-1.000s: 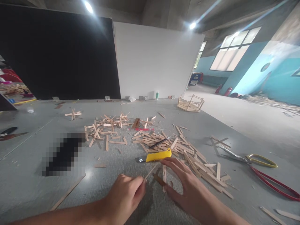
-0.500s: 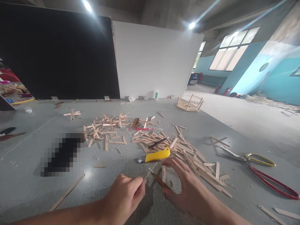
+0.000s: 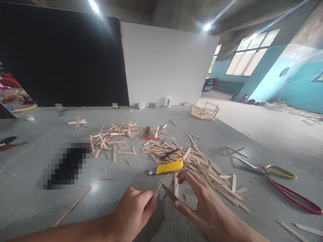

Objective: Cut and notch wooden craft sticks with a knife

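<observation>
My left hand (image 3: pixel 137 210) is closed in a pinch on a thin wooden stick (image 3: pixel 161 183), whose free end points up and to the right. Just right of it, my right hand (image 3: pixel 199 198) is open, thumb and fingers wide apart. Its thumb tip meets the end of a small brown pointed piece (image 3: pixel 170 193); what that piece is, I cannot make out. A flat craft stick (image 3: pixel 176 185) lies between the right thumb and fingers. Beyond both hands rests a yellow utility knife (image 3: pixel 169 166) with its blade end to the left.
Loose craft sticks (image 3: pixel 209 171) spread to the right, with a black pen (image 3: pixel 170 153) on them. Large scissors (image 3: pixel 267 173) lie far right. A stick frame (image 3: pixel 205 111) and a small green-and-white bottle (image 3: pixel 169 102) stand at the back, near a white panel (image 3: pixel 166 64).
My right index finger has lifted and drawn back slightly to the right, widening the gap to the thumb. My left hand and its stick stay almost still.
</observation>
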The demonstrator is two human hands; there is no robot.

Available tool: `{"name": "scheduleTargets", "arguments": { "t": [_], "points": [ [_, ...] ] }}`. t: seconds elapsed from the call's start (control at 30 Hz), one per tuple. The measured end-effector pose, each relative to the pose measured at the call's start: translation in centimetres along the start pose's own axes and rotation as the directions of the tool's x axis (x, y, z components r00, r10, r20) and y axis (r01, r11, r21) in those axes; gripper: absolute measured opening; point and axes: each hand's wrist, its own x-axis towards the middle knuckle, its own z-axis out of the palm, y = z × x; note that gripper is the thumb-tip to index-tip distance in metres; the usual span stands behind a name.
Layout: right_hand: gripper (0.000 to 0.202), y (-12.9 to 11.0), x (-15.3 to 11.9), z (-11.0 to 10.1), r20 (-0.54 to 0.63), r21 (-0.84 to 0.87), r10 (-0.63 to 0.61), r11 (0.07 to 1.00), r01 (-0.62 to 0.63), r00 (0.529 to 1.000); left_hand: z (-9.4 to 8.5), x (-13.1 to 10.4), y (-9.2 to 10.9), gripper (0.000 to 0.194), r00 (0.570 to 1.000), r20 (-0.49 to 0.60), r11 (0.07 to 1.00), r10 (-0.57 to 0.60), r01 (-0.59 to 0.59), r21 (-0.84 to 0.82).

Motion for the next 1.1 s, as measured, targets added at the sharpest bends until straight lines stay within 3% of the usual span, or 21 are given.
{"name": "scheduleTargets", "arguments": {
  "t": [0.23, 0.37, 0.47, 0.5, 0.57, 0.7, 0.8, 0.87, 0.97, 1.07, 1.1],
  "points": [
    [0.062, 1.2, 0.3, 1.1, -0.131, -0.108, -0.012, 0.994, -0.002, 0.991, 0.4, -0.1, -0.5, 0.038, 0.999, -0.033, 1.0, -0.018, 0.018, 0.013],
    [0.049, 0.5, 0.3, 0.6, -0.039, -0.108, -0.055, 0.993, 0.051, 0.998, 0.4, -0.1, -0.4, 0.036, 0.999, -0.043, 0.999, 0.019, -0.017, 0.05],
    [0.015, -0.4, 0.5, 0.2, 0.026, -0.047, -0.008, 0.999, 0.009, 1.0, 0.4, -0.1, -0.3, 0.036, 0.998, -0.055, 0.997, 0.031, -0.027, 0.066],
    [0.014, -0.7, 0.5, 0.1, 0.048, -0.024, 0.011, 1.0, -0.009, 0.999, 0.4, -0.2, -0.3, 0.036, 0.998, -0.057, 0.997, 0.033, -0.029, 0.065],
    [0.03, -1.0, 0.6, -0.1, 0.064, 0.0, 0.032, 0.999, -0.032, 0.997, 0.4, -0.2, -0.4, 0.036, 0.998, -0.058, 0.998, 0.036, -0.033, 0.06],
    [0.026, -0.3, 0.5, 0.2, -0.041, -0.061, 0.018, 0.998, -0.02, 0.999, 0.4, -0.2, -0.4, 0.036, 0.996, -0.068, 0.996, 0.051, -0.046, 0.074],
    [0.062, 0.9, 0.2, 0.8, -0.094, -0.122, -0.063, 0.991, 0.052, 0.994, 0.3, -0.1, -0.3, 0.036, 0.997, -0.07, 0.997, 0.039, -0.035, 0.068],
    [0.072, 1.4, 0.1, 1.0, -0.083, -0.16, -0.1, 0.983, 0.086, 0.991, 0.2, 0.0, -0.3, 0.036, 0.997, -0.067, 0.998, 0.032, -0.028, 0.063],
    [0.059, 1.0, 0.2, 0.8, -0.039, -0.183, -0.117, 0.977, 0.108, 0.992, 0.1, 0.1, -0.1, 0.036, 0.997, -0.065, 0.997, 0.047, -0.043, 0.067],
    [0.005, -0.1, 0.5, 0.3, -0.02, -0.117, -0.082, 0.99, 0.079, 0.996, 0.0, 0.1, 0.0, 0.035, 0.998, -0.042, 0.999, 0.04, -0.039, 0.026],
    [0.009, -0.3, 0.5, 0.1, -0.025, -0.086, -0.059, 0.995, 0.057, 0.998, 0.0, 0.1, 0.0, 0.035, 0.999, -0.038, 0.999, 0.038, -0.038, 0.013]
  ]
}}
